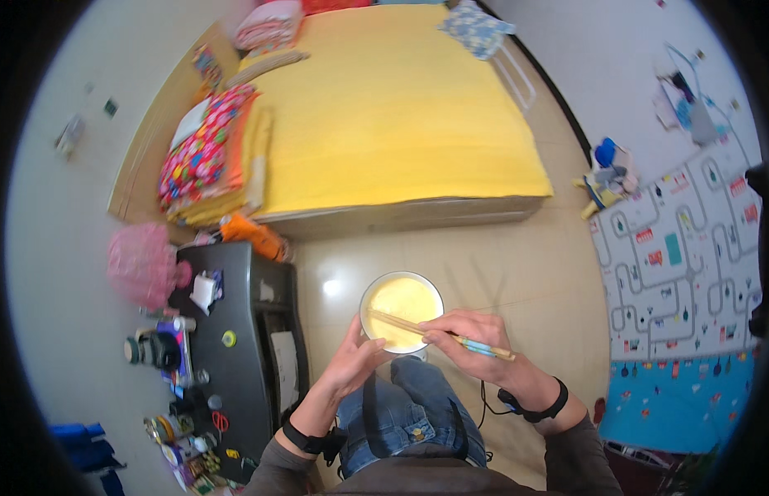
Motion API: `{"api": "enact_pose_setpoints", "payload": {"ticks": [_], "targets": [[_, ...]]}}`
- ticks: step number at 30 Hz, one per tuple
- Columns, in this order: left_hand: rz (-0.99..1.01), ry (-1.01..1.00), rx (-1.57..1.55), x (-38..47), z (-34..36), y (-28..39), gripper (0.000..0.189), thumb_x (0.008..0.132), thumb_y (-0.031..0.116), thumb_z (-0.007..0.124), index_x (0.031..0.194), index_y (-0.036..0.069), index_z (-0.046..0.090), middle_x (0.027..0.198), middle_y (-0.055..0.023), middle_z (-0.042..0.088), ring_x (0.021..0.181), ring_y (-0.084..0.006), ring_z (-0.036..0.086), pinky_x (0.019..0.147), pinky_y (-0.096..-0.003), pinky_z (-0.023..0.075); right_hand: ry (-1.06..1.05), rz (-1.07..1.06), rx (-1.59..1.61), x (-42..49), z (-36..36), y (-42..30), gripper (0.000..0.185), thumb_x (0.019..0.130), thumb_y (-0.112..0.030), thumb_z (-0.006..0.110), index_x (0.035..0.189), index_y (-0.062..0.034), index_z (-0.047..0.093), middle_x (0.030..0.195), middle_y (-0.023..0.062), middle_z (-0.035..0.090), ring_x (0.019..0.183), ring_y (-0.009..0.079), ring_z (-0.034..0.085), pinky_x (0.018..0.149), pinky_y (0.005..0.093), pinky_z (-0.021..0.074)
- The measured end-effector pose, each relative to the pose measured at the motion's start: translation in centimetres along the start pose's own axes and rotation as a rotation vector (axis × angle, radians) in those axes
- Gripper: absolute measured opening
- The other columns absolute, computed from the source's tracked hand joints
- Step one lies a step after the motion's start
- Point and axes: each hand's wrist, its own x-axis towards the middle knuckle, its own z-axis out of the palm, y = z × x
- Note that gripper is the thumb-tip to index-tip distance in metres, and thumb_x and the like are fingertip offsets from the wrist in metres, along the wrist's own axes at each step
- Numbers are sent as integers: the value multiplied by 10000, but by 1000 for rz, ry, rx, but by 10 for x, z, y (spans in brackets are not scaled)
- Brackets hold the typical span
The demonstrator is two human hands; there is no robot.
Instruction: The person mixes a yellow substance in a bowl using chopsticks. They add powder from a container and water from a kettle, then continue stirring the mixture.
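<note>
A round white bowl (363, 297) with a dark rim is held up in front of my body. Inside it is a pale yellow liquid or batter (406, 301), smooth on top. My left hand (356, 359) grips the bowl's lower left side, thumb at the rim. In my right hand (474, 344) is a pair of wooden chopsticks (400, 322) with blue patterned ends. They slant leftward across the bowl, their tips at or in the yellow contents near the left wall. How deep the tips reach is hard to tell.
A bed with a yellow sheet (396, 111) stands ahead, folded bedding (204, 149) on its left. To the left, a black cabinet (226, 297) bears a pink-covered lamp (142, 263), red scissors (219, 421) and several jars. A road-pattern play mat (675, 266) is at right. A black cable (483, 403) hangs beside my leg.
</note>
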Motion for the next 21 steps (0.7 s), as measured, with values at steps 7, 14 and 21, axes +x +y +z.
{"api": "enact_pose_setpoints", "payload": {"ticks": [7,14,21], "targets": [[-180,-151,190,117,139,-33,769,1065,62,578,1697,166,152,1606,-189,425,1422,-329,536,1146,-502,505,327,107,-126,-51,-144,33,71,961,2,741,1006,40,781,860,144,769,724,233,746,633,321,567],[-318,-296,287,249,264,-65,781,1077,93,589,1704,159,127,1605,-198,425,1426,-346,544,1146,-496,516,498,252,-184,-77,-280,96,56,971,-14,742,970,38,762,843,138,757,696,228,729,618,320,550],[-418,-409,318,392,407,-93,781,1087,85,568,1709,163,102,1606,-210,433,1435,-360,539,1166,-516,506,603,405,-245,-63,-442,163,165,1054,-51,659,1007,58,773,821,128,775,712,172,764,611,277,569]]}}
